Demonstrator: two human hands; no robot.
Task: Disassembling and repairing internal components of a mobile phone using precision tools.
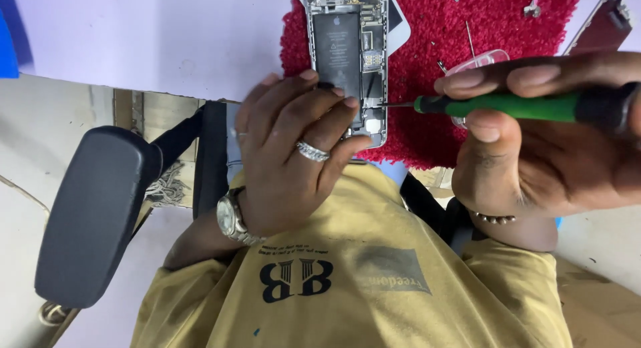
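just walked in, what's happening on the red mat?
A person is working on an opened phone lying on a red mat, its battery and inner boards exposed. The left hand rests its fingertips on the phone's lower end. The right hand grips a green-handled screwdriver, its tip at the phone's lower right edge. Small loose parts lie on the mat.

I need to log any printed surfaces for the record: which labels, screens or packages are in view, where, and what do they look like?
Battery label: inside the opened phone on the red mat, under the left hand's fingertips; tall black rectangle, small pale markings.
Detached screen panel: under the phone's right edge; white, mostly hidden.
Shirt print: chest of the mustard shirt; grey rectangle beside dark lettering.
No packages.
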